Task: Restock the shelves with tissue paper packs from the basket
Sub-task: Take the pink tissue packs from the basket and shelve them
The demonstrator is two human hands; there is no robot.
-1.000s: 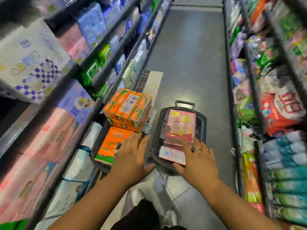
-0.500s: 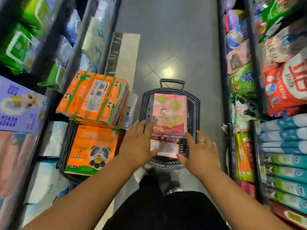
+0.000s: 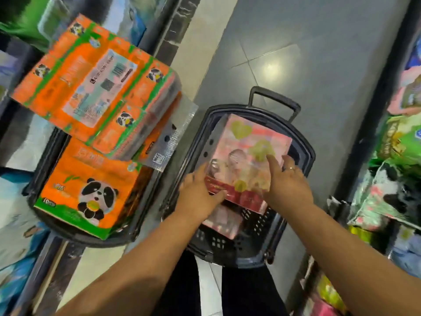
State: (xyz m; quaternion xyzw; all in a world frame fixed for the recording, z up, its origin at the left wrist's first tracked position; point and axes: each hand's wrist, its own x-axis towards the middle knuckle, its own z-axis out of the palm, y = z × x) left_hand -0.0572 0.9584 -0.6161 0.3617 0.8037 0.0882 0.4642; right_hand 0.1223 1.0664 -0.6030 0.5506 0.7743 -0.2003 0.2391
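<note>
A pink tissue pack (image 3: 246, 151) with yellow hearts lies on top in the dark basket (image 3: 303, 160) on the floor. My left hand (image 3: 200, 192) grips the pack's near left corner, thumb under its front edge. My right hand (image 3: 287, 183) lies on the pack's near right side with the forefinger stretched over its top. Another pink pack (image 3: 223, 222) lies below it in the basket. A second dark basket (image 3: 45, 156) at the left holds orange panda tissue packs (image 3: 91, 197), with one large orange pack (image 3: 95, 83) stacked slantwise on top.
Shelves full of tissue and paper goods line both sides of the narrow aisle, the left shelf (image 3: 20, 142) close behind the orange packs, the right shelf (image 3: 391, 156) beside the basket. Grey tiled floor (image 3: 307, 46) runs ahead. My dark trousers show below.
The view has tilted down and come closer to the baskets. Both hands moved forward from the basket's near rim onto the pink pack and took hold of it.
</note>
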